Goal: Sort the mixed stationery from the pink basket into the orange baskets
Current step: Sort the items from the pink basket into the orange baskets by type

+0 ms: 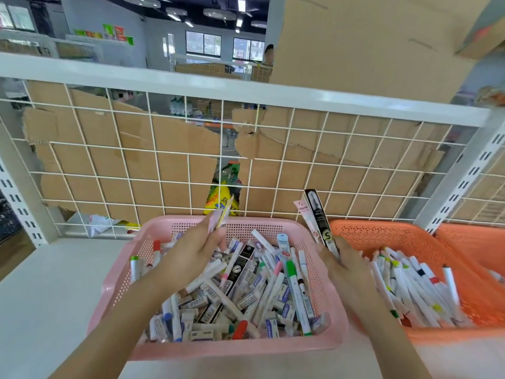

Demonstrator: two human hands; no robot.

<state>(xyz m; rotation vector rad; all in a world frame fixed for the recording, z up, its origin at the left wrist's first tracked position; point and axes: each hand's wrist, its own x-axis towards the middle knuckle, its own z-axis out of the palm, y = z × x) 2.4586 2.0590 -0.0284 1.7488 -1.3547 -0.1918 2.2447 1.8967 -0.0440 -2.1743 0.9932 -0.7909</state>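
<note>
Pink basket (125,283): walls perforated in a fine dot pattern; its stationery (246,291) is mostly white, with green, red, blue and pink caps, black boxes printed in white, and barcode stripes. Nearer orange basket (382,236) and farther orange basket (470,242): same perforation; the nearer holds white markers (410,283) capped yellow, green, red and black. Left hand (196,250): yellow packet (225,212). Right hand (344,266): black pack (318,214) with white lettering. Behind: white wire grid (153,149) of squares over brown cardboard (175,165). White counter (54,296).

We are in a shop. We see slotted shelf uprights (461,184), a wire grid (153,144) backed with cardboard (175,165), goods (114,32) on far shelves (95,41), and baskets (235,348) heaped with barcoded pens (246,283).
</note>
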